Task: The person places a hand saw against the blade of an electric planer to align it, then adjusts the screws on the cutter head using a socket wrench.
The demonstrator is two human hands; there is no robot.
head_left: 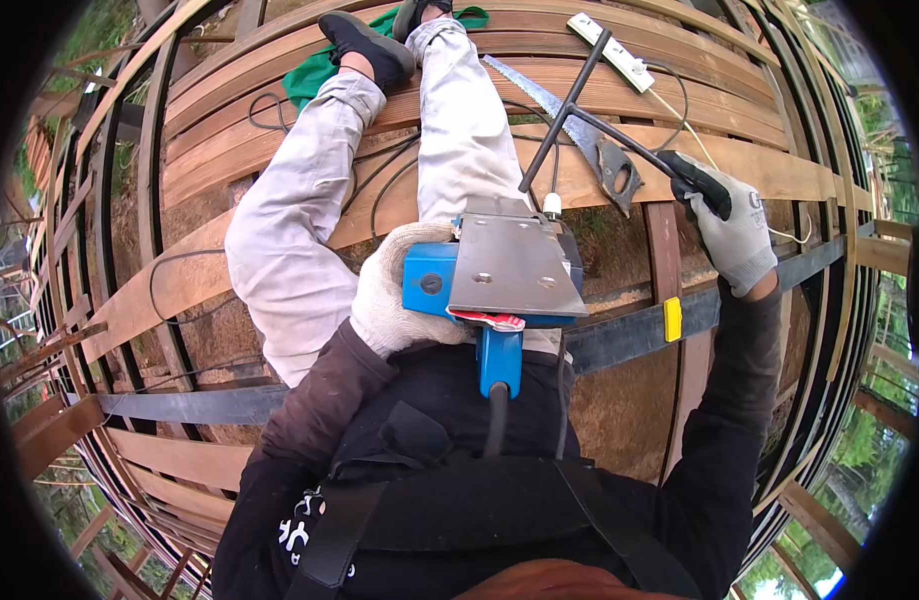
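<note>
While gloved left hand [394, 290] grips blue planer [499, 275], right hand [729, 225] black T-wrench [589, 110]

A slatted deck of curved brown wooden planks [229, 150] carries a long steel handsaw [569, 125], a white power strip [611, 52], black cables [269, 105] and green cloth [314, 75].

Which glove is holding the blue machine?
The left hand, in the fuzzy cream glove, grips the blue power tool. The right hand holds a black T-shaped wrench instead.

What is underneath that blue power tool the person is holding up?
Under the blue power tool are the person's lap and pale trousers, resting on wooden slats. Its metal baseplate faces the camera, hiding the body behind.
</note>
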